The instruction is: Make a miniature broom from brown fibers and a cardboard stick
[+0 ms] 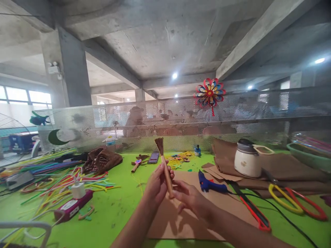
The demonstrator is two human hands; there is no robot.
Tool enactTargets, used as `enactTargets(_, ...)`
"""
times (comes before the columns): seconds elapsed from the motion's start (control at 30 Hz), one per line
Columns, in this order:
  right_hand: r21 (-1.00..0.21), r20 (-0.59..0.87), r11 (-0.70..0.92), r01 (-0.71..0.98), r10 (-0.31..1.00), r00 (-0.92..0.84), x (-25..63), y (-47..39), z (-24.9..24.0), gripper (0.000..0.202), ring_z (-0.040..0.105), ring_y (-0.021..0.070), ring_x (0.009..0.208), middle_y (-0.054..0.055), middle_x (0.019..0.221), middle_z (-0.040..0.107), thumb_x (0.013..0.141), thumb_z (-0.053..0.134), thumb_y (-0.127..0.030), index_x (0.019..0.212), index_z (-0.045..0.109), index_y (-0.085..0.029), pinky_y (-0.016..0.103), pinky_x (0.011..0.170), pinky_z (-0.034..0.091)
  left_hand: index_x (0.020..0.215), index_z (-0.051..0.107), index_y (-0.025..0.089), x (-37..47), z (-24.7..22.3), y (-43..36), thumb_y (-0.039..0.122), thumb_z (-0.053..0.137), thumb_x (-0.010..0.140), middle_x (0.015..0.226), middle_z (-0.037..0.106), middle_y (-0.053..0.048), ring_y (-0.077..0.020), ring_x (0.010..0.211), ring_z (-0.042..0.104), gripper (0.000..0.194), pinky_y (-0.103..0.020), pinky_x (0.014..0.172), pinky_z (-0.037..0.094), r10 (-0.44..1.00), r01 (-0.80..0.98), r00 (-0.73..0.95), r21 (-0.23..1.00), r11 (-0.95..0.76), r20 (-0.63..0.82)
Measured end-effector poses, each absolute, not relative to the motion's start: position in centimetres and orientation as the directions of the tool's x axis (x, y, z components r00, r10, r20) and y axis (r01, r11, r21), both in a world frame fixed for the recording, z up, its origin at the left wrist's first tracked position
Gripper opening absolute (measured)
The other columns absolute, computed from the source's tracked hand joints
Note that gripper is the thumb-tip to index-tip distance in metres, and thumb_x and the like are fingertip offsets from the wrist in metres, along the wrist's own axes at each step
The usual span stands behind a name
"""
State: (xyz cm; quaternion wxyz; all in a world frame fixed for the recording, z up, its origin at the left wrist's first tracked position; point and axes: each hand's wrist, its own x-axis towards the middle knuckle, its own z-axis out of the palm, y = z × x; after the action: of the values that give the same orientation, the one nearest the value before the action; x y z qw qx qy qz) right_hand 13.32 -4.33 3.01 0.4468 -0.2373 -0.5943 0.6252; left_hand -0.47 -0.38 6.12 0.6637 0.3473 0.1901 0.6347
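Above the brown sheet (232, 203), a small brush (167, 174) is held tilted, with its bristles up and away from the person. The left hand (158, 182) has its fingers closed around the handle, the thumb pressing on it. The right hand (190, 198) has its thumb and forefinger at the lower handle end, and its other fingers are bent and a little spread; I cannot tell if these two really pinch the wood.

To the left of the sheet, a purple power strip (73, 206) carries a white plug. On the sheet's right part lies a blue glue gun (212, 184); at its right edge is a red-edged cutter (254, 208).

Beyond the sheet, to the right, a cream jug with dark lid (247, 165) stands on folded brown cloth (223, 156); its content is hidden. Farther right of the sheet, a green basin (307, 156) contains items in clear plastic, too blurred to name. Behind the sheet are yellow cut pieces (181, 158) and a small blue bottle (197, 151), its content unclear.
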Motion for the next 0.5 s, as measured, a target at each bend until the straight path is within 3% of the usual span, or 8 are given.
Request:
enactTargets(0.07,-0.951,0.179,0.0,-0.31,0.816,-0.549,12.2,-4.7,2.5,0.051,0.064,0.0188,0.072,0.007,0.083,0.066,0.069,0.073,-0.046,0.106,0.057,-0.016,0.023,0.049,0.044,0.099,0.054,0.009,-0.5,6.9,-0.6,0.013,0.044,0.091,0.068,0.056,-0.003,-0.0103,0.059,0.058,0.014,-0.02,0.057,0.05,0.978,-0.707,0.106,0.706,-0.051,0.177)
enactTargets(0.17,-0.958,0.076,-0.099,-0.27,0.818,-0.57,11.2,-5.0,1.5,0.048,0.058,0.0122,0.047,0.004,0.061,0.064,0.063,0.075,-0.051,0.085,0.059,-0.011,0.022,0.045,0.038,0.096,0.054,0.009,-0.7,7.7,-0.4,0.013,0.041,0.091,0.066,0.055,-0.003,-0.0097,0.056,0.057,0.014,-0.017,0.051,0.048,0.986,-0.687,0.088,0.726,-0.041,0.139)
enactTargets(0.33,-0.976,0.011,-0.114,-0.183,0.821,-0.57,12.4,-5.2,1.0,0.058,0.052,0.0086,0.039,0.003,0.053,0.062,0.057,0.07,-0.065,0.072,0.06,-0.01,0.022,0.046,0.036,0.094,0.053,0.008,-1.1,8.1,0.7,0.012,0.041,0.091,0.062,0.051,-0.001,-0.0061,0.047,0.049,0.014,-0.012,0.038,0.036,0.991,-0.645,0.127,0.763,0.045,0.049)
enactTargets(0.5,-0.998,-0.03,-0.055,-0.025,0.807,-0.59,15.0,-6.6,1.7,0.05,0.05,0.0081,0.044,0.001,0.055,0.061,0.066,0.066,-0.06,0.076,0.066,-0.011,0.021,0.047,0.032,0.094,0.053,0.008,-1.0,8.2,1.7,0.013,0.042,0.091,0.061,0.049,-0.001,-0.0056,0.046,0.047,0.013,-0.012,0.038,0.036,0.987,-0.645,0.159,0.76,0.075,0.038)
